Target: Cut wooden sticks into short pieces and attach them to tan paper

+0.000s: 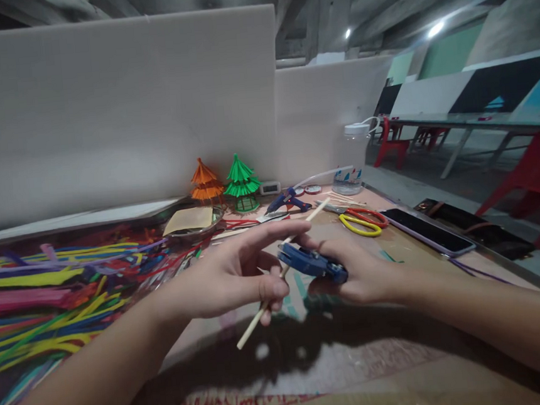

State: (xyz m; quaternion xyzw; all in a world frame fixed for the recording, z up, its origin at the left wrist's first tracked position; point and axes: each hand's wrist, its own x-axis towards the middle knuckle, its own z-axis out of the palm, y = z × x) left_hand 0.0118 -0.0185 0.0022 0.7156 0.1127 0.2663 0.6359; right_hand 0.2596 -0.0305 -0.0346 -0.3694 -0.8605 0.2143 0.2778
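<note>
My left hand [243,274] pinches a thin pale wooden stick [251,328] between thumb and fingers. The stick slants from lower left to upper right, its far end showing above the hands. Wrapped in my right hand [351,268] is a blue hand tool [310,261] that looks like small cutting pliers. Its front end meets the stick just beside my left fingertips; whether the jaws are closed on the wood cannot be made out. Both hands are raised over the table, casting a dark shadow below.
Colourful pipe cleaners [46,297] pile up at left. Behind the hands stand an orange paper-like tree [206,181], a green one [241,183], a glue gun [289,201] and a water bottle [347,164]. Scissors [361,220] and a phone [426,231] lie at right.
</note>
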